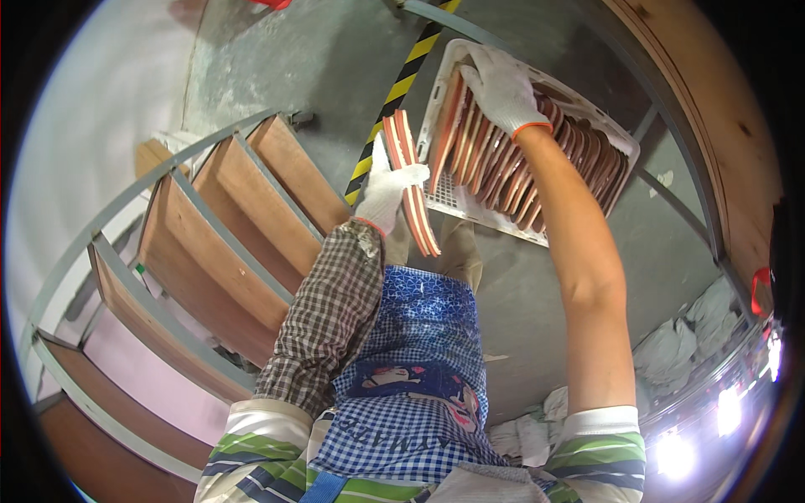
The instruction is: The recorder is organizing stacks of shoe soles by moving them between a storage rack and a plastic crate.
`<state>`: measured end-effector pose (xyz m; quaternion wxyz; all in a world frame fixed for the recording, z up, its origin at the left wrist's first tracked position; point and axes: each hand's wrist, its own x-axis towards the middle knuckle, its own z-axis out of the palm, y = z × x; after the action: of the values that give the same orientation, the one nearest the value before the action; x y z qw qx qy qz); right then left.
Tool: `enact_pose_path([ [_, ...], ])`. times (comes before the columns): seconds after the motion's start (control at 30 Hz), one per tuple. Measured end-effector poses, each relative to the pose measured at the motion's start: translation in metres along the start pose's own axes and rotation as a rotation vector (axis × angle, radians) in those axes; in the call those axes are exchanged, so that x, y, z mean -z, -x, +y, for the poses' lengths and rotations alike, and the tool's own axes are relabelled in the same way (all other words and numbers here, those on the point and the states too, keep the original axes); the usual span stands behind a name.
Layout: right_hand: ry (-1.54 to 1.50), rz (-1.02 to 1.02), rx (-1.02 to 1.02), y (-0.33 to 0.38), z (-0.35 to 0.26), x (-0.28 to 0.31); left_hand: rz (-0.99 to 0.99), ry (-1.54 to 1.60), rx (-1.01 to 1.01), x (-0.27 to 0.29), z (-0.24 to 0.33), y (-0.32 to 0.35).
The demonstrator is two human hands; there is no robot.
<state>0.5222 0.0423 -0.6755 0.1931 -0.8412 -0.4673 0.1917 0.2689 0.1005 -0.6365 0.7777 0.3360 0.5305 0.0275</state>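
My left hand (386, 189), in a white glove, is closed around a small bundle of curved strips (409, 180) with red-brown and cream layers. It holds the bundle nearly upright, just left of a white plastic basket (520, 232). Inside the basket, a dense row of similar curved strips (511, 168) stands on edge. My right hand (506, 90), gloved in white with an orange cuff, lies over the far ends of the row at the basket's far left. Its thumb is spread from the fingers, and the fingertips are partly hidden.
To the left stands a grey metal rack with sloping brown wooden boards (218, 260). Black-and-yellow tape (402, 84) runs across the grey floor. At the right are a metal frame and a wooden panel (696, 84). Pale cloth bundles (671, 348) lie at the lower right.
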Motion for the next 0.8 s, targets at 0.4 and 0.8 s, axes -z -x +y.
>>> enact_pose_path([
  [0.4, 0.184, -0.180, 0.063, 0.022, -0.028, -0.010, 0.159, 0.199, -0.001, 0.002, -0.005, 0.012],
  [0.8, 0.165, -0.214, -0.369, 0.003, -0.045, -0.009, 0.143, 0.189, 0.043, -0.002, 0.002, 0.015],
])
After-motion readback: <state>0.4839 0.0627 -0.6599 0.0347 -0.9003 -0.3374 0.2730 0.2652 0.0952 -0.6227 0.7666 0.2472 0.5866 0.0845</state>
